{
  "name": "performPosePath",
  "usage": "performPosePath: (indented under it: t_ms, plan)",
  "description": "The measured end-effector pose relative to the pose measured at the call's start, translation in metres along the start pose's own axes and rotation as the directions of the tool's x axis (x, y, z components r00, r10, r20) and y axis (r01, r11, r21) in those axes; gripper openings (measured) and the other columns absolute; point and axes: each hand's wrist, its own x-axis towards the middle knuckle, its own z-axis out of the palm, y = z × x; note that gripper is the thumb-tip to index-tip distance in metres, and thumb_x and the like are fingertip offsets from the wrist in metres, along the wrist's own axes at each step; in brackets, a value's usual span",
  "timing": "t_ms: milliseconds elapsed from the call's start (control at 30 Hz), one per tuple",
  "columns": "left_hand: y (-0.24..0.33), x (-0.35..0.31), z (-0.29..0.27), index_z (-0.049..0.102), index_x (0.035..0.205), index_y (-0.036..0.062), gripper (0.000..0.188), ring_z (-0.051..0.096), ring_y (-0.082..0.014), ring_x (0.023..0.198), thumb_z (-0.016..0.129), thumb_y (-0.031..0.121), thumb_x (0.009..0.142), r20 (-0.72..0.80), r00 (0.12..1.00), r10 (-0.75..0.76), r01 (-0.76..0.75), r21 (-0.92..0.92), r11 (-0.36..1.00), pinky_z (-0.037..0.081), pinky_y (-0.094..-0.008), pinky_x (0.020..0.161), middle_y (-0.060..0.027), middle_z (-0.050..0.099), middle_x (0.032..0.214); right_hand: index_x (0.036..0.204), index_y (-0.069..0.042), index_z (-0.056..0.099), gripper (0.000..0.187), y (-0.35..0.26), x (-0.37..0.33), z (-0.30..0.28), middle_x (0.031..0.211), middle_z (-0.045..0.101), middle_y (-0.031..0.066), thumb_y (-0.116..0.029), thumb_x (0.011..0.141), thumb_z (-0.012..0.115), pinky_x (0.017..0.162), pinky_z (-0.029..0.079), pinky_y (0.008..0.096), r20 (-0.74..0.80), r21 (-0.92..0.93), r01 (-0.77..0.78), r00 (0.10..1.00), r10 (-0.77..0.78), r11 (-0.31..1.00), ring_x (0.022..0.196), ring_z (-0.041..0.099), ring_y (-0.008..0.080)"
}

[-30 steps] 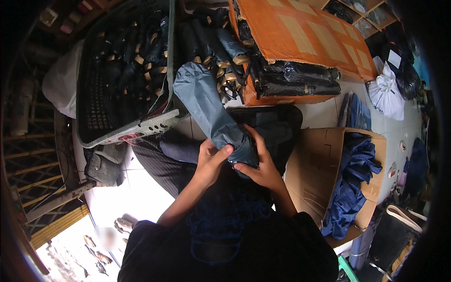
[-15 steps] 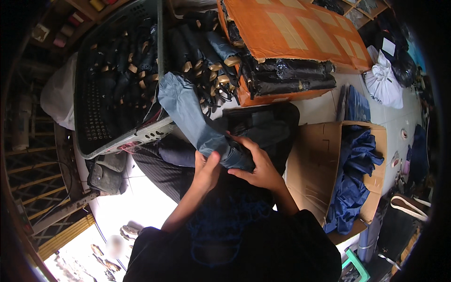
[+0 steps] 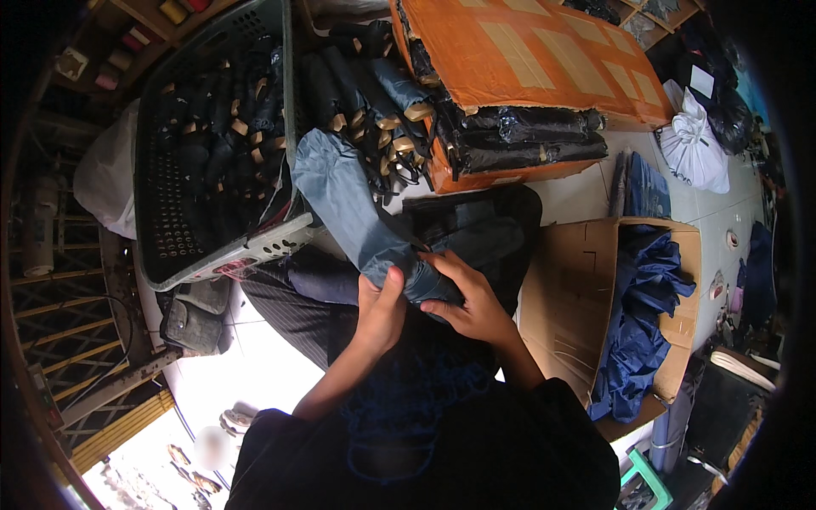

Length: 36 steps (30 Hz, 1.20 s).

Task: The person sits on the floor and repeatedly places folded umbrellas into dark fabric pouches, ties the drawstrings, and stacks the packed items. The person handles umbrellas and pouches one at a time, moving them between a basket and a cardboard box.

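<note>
A folded umbrella [image 3: 348, 200], its grey-blue fabric loose and rumpled, slants from the upper left down to my hands. My left hand [image 3: 380, 310] wraps round its near part from the left, with the thumb on top. From the right, my right hand [image 3: 466, 297] grips the near end, its thumb below and its fingers over the cloth. The near tip is partly hidden by my fingers. Beyond it, several folded umbrellas [image 3: 374, 93] with pale wooden handles lie in a pile. On my lap rests another grey-blue fabric piece [image 3: 484, 240].
A dark perforated basket [image 3: 293, 234] at the left holds many similar umbrellas. Behind stands an orange taped carton [image 3: 544, 59] with black-wrapped bundles. At the right, a cardboard box [image 3: 561, 297] holds crumpled blue fabric [image 3: 637, 331]. A white tied sack [image 3: 697, 149] sits farther back.
The umbrella's far end has shifted slightly right, and its body is a little straighter. Both hands keep hold, the left thumb slightly higher and the right hand moved a little.
</note>
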Motion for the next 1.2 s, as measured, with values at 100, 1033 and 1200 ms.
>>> performPosePath:
  t_ms: [100,1033,1200]
  plan:
    - [0.006,0.000,0.010,0.047,0.123,0.0027,0.048,0.054,-0.0179,0.108,0.066,0.032,0.089,-0.066,0.997,-0.032,0.029,-0.036,0.999,0.041,-0.0345,0.096,-0.0066,0.056,0.116,0.129,-0.001,0.047,0.060,0.005,-0.002,0.000,0.113,0.056,0.0186,-0.014,0.077,0.075,0.088,0.044,0.0346,0.015,0.018,0.008,1.000,-0.008,1.000,0.102,0.058,0.0317]
    - [-0.005,-0.007,-0.002,0.051,0.121,-0.0031,0.046,0.056,-0.0164,0.102,0.048,0.037,0.098,-0.005,0.992,0.129,-0.127,0.163,0.979,0.043,-0.0310,0.090,-0.0084,0.059,0.113,0.146,-0.001,0.021,0.079,-0.001,0.002,0.017,0.145,0.032,0.0148,-0.014,0.084,0.067,0.110,0.024,0.0361,-0.036,0.438,-0.137,0.985,0.170,0.889,0.133,0.033,0.0239]
    - [0.005,-0.009,-0.010,0.054,0.113,-0.0034,0.043,0.057,-0.0114,0.070,0.050,0.037,0.097,0.005,0.997,0.080,-0.078,0.290,0.954,0.045,-0.0242,0.060,-0.0060,0.061,0.089,0.145,-0.002,0.024,0.075,0.004,-0.004,0.020,0.139,0.037,0.0140,-0.012,0.084,0.066,0.109,0.025,0.0356,-0.009,0.589,-0.240,0.953,0.303,0.772,0.129,0.037,0.0225]
